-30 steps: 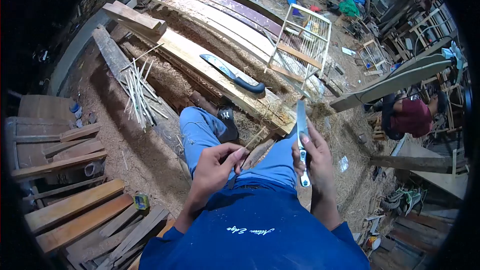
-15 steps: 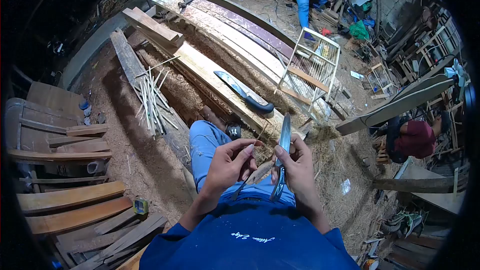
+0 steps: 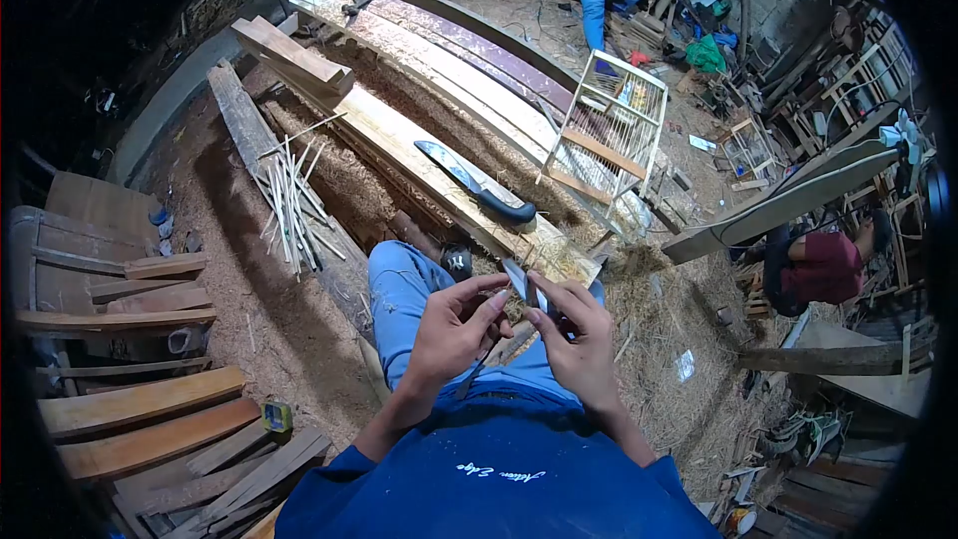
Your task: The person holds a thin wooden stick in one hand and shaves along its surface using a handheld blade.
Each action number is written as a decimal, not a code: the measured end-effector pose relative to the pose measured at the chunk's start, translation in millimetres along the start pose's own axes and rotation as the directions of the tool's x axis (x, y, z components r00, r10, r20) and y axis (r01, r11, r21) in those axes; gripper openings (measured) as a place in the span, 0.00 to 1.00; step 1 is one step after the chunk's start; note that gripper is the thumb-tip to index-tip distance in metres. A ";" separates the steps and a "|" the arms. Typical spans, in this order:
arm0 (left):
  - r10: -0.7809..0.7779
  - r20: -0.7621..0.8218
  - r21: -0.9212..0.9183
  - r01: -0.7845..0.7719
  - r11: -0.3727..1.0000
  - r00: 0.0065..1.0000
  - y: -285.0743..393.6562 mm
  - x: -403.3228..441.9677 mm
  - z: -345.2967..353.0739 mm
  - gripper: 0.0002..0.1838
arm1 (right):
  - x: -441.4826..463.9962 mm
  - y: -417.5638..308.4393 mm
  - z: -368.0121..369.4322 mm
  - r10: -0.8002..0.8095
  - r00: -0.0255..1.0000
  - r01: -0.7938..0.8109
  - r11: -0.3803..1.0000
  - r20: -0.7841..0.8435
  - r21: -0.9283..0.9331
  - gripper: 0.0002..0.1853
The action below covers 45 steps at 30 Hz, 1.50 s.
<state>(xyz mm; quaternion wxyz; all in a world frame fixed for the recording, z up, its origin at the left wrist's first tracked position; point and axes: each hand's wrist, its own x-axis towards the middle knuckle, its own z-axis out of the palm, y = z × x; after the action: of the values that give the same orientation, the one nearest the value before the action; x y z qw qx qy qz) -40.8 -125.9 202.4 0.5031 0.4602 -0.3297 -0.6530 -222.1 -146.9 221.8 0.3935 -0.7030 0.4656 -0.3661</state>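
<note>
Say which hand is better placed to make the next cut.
Probably the right hand: its fingers hold the small knife, while the left hand is only beside the blade.

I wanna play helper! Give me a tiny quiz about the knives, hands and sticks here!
1. True or false: the black-handled knife lies on the long pale plank, and nobody's hand touches it.

2. Pick one. Where is the small knife?
a) On the ground
b) In the person's right hand
c) Among the thin sticks

3. Fill in the blank: the loose pile of thin sticks is on the person's ____ side.

Key: 1. True. 2. b. 3. Left.
</note>
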 end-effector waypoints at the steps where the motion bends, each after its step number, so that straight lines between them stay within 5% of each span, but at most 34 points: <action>1: 0.006 -0.012 0.017 -0.006 1.000 1.000 -1.2 0.2 0.2 0.15 | -1.3 -0.5 3.7 0.001 1.000 -0.001 1.000 0.000 -0.001 0.23; 4: 0.024 -0.027 0.033 -0.023 0.999 0.999 -0.8 -0.3 1.9 0.14 | -3.1 -0.4 10.2 0.110 0.985 -0.082 0.977 -0.136 0.199 0.13; 6: 0.035 -0.030 0.031 -0.034 0.999 0.999 2.7 -1.4 2.8 0.13 | -1.5 -0.3 7.9 -0.080 0.990 0.085 0.996 -0.117 0.038 0.08; 9: -0.011 -0.021 0.069 0.012 0.998 1.000 5.9 -2.0 3.9 0.14 | -0.8 7.7 9.1 -0.181 0.978 0.186 0.982 -0.103 0.039 0.08; 12: 0.025 -0.029 -0.034 -0.026 0.999 0.999 -2.8 -0.7 5.1 0.14 | -3.0 8.5 8.1 -0.127 0.990 0.130 0.990 -0.058 0.060 0.08; 21: 0.108 -0.042 0.133 -0.102 0.986 0.993 -3.9 -8.8 5.2 0.13 | -5.4 6.6 10.6 -0.128 0.977 0.128 0.992 -0.168 -0.011 0.05; 26: -0.087 0.007 0.170 0.084 0.982 0.996 10.6 -23.7 0.0 0.15 | 8.0 39.5 3.0 -0.042 0.940 0.012 0.996 -0.338 -0.090 0.03; 30: -0.046 -0.154 0.185 0.074 0.980 0.987 -25.6 -9.6 -39.5 0.15 | 10.6 56.5 29.0 0.196 0.960 -0.158 0.969 -0.202 0.190 0.07; 32: -0.054 -0.215 0.175 0.093 0.980 0.975 -55.9 -1.9 -67.9 0.15 | 13.0 74.3 52.9 0.006 0.998 -0.008 0.999 -0.068 -0.032 0.10; 34: -0.121 -0.293 0.145 0.169 0.975 0.949 -88.5 -2.2 -94.1 0.13 | 11.4 106.7 90.4 -0.077 0.997 0.076 0.997 -0.030 -0.014 0.13; 39: -0.213 -0.482 0.052 0.270 0.961 0.850 -162.1 -5.4 -135.7 0.09 | -18.9 158.2 159.1 0.041 0.992 -0.052 0.995 0.121 0.083 0.11; 45: -0.255 -0.498 -0.017 0.285 0.958 0.829 -196.4 -4.1 -143.2 0.08 | -29.7 185.4 189.8 0.055 0.979 -0.060 0.998 0.196 0.021 0.09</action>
<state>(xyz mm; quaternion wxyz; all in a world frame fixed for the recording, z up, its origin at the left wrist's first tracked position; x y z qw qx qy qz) 23.6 -63.0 -23.4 0.4595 0.6684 -0.1402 -0.5678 -131.6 -126.2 -28.5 0.4570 -0.7167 0.4400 -0.2898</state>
